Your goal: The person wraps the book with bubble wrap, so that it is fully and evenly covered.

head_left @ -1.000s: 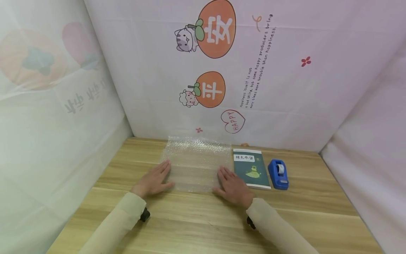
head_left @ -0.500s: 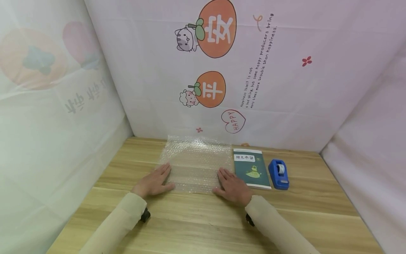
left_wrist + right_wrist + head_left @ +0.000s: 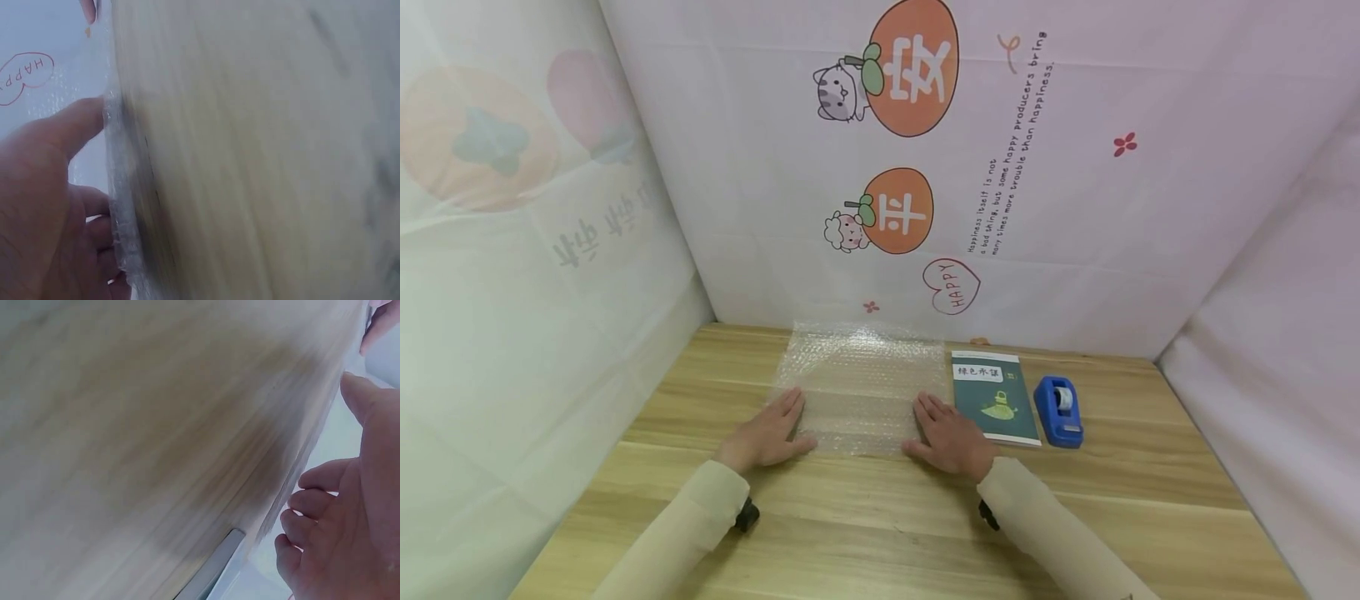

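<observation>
A clear sheet of bubble wrap [image 3: 861, 392] lies spread on the wooden table, its far edge at the back wall. My left hand [image 3: 767, 435] rests flat on its left near part, fingers extended and thumb apart. On the right near part my right hand [image 3: 950, 437] presses down in the same way, fingers straight. In the left wrist view the thumb and fingertips of the left hand [image 3: 44, 181] touch the bubble wrap [image 3: 122, 206] from above. The right wrist view has the right hand [image 3: 350, 506] with its fingertips on the sheet's edge.
A green booklet [image 3: 996, 400] with a white label lies just right of the bubble wrap. Beside it stands a blue tape dispenser [image 3: 1060, 412] with a roll of tape. Printed white cloth [image 3: 1045, 192] hangs behind and at both sides of the wooden table [image 3: 865, 533].
Both hands stay on the bubble wrap with only slight shifts. The left hand has moved a little toward the near edge. The booklet and tape dispenser have not moved.
</observation>
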Action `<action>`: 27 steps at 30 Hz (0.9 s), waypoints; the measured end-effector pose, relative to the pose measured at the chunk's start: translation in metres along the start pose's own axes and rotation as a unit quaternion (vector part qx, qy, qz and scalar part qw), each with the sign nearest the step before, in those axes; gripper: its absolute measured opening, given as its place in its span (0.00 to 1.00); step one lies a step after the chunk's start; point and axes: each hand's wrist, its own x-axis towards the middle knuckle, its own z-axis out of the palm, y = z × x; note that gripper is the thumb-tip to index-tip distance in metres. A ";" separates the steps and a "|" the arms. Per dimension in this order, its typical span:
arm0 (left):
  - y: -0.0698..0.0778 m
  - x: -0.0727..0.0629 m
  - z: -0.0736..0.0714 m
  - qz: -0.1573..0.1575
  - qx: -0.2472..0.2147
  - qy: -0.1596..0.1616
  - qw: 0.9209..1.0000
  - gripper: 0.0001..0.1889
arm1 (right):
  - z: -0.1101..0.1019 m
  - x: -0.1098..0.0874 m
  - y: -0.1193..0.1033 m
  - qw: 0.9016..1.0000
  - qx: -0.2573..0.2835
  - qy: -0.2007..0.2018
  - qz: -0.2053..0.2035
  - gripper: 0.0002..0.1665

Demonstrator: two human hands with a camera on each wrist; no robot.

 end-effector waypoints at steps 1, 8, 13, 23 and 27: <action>0.001 0.000 0.001 -0.001 0.000 0.002 1.000 0.46 | 0.000 0.001 -0.001 1.000 -0.002 0.003 0.000 0.51; 0.008 -0.002 0.005 -0.011 -0.012 0.009 1.000 0.46 | 0.001 0.002 -0.011 1.000 0.000 0.011 0.003 0.51; 0.015 -0.001 0.009 -0.018 -0.015 0.016 1.000 0.46 | 0.000 0.001 -0.018 1.000 0.003 0.018 -0.003 0.51; 0.027 -0.001 0.017 -0.041 -0.012 0.034 0.999 0.47 | -0.001 -0.001 -0.028 0.999 0.031 0.019 0.010 0.50; 0.032 0.000 0.021 -0.049 -0.011 0.043 0.998 0.47 | 0.002 0.000 -0.029 0.999 0.021 0.027 0.018 0.50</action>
